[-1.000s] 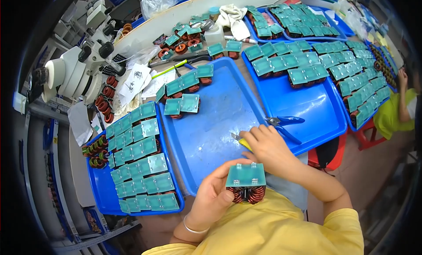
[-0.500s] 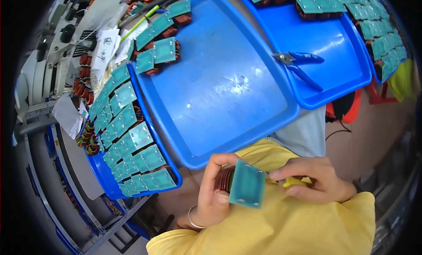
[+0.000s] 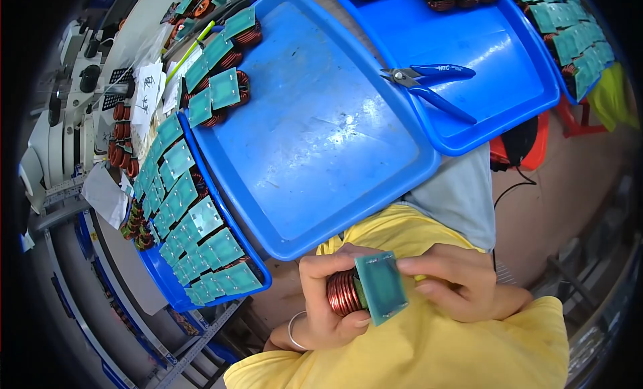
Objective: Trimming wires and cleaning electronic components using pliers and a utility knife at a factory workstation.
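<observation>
My left hand (image 3: 328, 302) is closed around a copper-wire coil (image 3: 343, 293) fixed to a square green circuit board (image 3: 383, 288). The board faces up and to the right, and small shiny solder points show near its edges. At the board's right edge my right hand (image 3: 459, 280) is closed, its fingertips touching or nearly touching the board. Only a sliver of the small yellow-handled tool it grips shows between the fingers; the rest is hidden. Both hands are held close in front of my yellow shirt.
A large blue tray (image 3: 321, 127) lies ahead, with several board-topped coils (image 3: 224, 87) at its left end. Blue-handled cutters (image 3: 435, 87) rest across the rim of a second blue tray (image 3: 469, 44). More boards (image 3: 201, 218) fill a tray on the left.
The coil and board have turned in my left hand, so more copper winding shows. My right fingers have moved in against the board, covering most of the yellow tool. The view has shifted slightly.
</observation>
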Demonstrator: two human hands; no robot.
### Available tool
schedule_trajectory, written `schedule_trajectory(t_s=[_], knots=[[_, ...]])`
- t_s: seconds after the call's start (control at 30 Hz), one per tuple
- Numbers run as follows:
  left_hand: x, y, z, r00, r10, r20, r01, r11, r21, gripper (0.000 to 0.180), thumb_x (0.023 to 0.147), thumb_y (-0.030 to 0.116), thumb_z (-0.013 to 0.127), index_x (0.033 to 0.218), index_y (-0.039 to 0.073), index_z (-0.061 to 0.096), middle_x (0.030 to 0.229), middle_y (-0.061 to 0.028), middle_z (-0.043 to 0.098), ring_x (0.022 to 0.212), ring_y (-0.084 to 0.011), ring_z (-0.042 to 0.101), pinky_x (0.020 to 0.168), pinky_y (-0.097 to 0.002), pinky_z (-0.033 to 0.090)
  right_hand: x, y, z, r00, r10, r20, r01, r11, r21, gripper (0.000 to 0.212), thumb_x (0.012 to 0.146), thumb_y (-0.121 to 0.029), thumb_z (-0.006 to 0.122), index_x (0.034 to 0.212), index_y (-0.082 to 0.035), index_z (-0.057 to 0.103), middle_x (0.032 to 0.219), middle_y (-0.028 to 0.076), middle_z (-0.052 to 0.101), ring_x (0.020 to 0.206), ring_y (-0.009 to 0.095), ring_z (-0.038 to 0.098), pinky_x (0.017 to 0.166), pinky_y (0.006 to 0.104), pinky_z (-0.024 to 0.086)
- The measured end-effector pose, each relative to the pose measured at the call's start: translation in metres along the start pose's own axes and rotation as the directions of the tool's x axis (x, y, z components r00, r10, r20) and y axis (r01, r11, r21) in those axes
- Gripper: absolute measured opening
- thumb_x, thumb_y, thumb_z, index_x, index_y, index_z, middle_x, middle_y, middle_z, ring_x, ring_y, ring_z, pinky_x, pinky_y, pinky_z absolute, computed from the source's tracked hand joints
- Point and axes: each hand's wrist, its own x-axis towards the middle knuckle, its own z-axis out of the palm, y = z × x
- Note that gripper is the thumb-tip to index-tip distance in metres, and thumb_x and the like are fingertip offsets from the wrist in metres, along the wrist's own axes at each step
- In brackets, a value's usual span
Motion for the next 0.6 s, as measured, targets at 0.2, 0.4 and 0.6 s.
schedule_trajectory(t_s=[0.2,0.4,0.6], knots=[[-0.004,0.007,0.011,0.975,-0.181,-0.132,0.164,0.978,-0.131,0.060,0.083,0.044,0.057,0.111,-0.002,0.030,0.101,-0.0226,0.052,0.083,-0.0233,0.057,0.072,-0.0322,0.047,0.008,0.002,-0.009,0.992,-0.107,0.063,0.097,0.986,0.138,0.032,0.078,0.002,0.057,0.110,0.002,0.058,0.069,0.011,0.057,0.057,0.019,0.056,0.051,0.0257,0.042],[-0.003,0.007,0.010,0.982,-0.170,-0.086,0.156,0.976,-0.154,0.060,0.084,0.045,0.055,0.111,-0.002,0.030,0.099,-0.0223,0.053,0.082,-0.0228,0.057,0.072,-0.0317,0.047,0.010,-0.006,-0.008,0.982,-0.018,0.186,0.007,0.998,0.063,0.035,0.076,0.003,0.058,0.111,0.002,0.057,0.070,0.012,0.058,0.058,0.020,0.056,0.053,0.0266,0.043],[-0.006,0.005,0.008,0.995,-0.101,-0.029,0.098,0.992,-0.078,0.060,0.084,0.045,0.054,0.110,-0.003,0.030,0.099,-0.0217,0.053,0.083,-0.0230,0.057,0.074,-0.0317,0.047,-0.002,0.003,-0.005,0.997,-0.058,-0.045,0.059,0.998,0.027,0.036,0.074,0.004,0.059,0.110,0.003,0.057,0.071,0.012,0.058,0.058,0.021,0.056,0.053,0.0269,0.043]])
